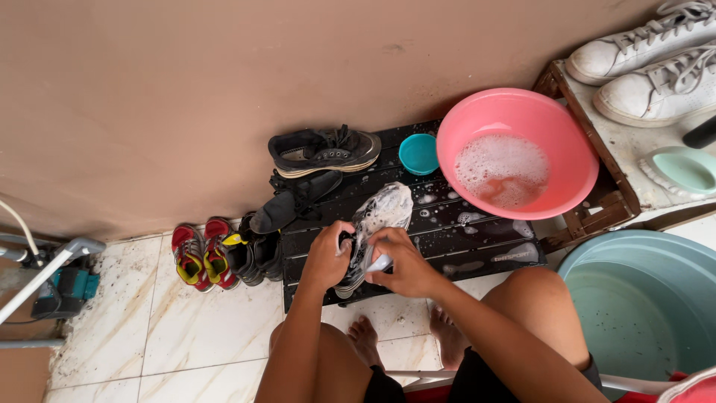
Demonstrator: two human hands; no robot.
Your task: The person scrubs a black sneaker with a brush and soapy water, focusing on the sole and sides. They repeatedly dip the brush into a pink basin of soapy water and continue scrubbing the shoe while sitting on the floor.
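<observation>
Head view is looking down past bare knees and two bare feet (406,339) resting on pale marbled floor tiles (201,328). Just beyond the feet, both hands are working on a dark, soap-covered shoe (377,220) that is lying on a black slatted worktop (447,224). The left hand (327,256) is closing around the heel end of the shoe, fingers curled over its edge. The right hand (399,261) is gripping a small white brush (378,263), pressing it against the shoe's side; its bristles are hidden by foam. The two hands are sitting close together, nearly touching.

To the left of the worktop, red and yellow sneakers (200,254) are standing on the floor, with a black pair (257,254) just beside them. A loose black insole (294,201) is lying at the worktop's left edge. Farther back, another black sneaker (324,149) is sitting by the brown wall (224,89), next to a small teal cup (418,154). A pink basin (574,149) holding soapy water is resting at the worktop's right end. On the right, a large pale green tub (641,298) is standing on the floor, and a pair of white sneakers (649,63) is sitting on a raised wooden stand (589,134) beside a pale green soap dish (682,170).
</observation>
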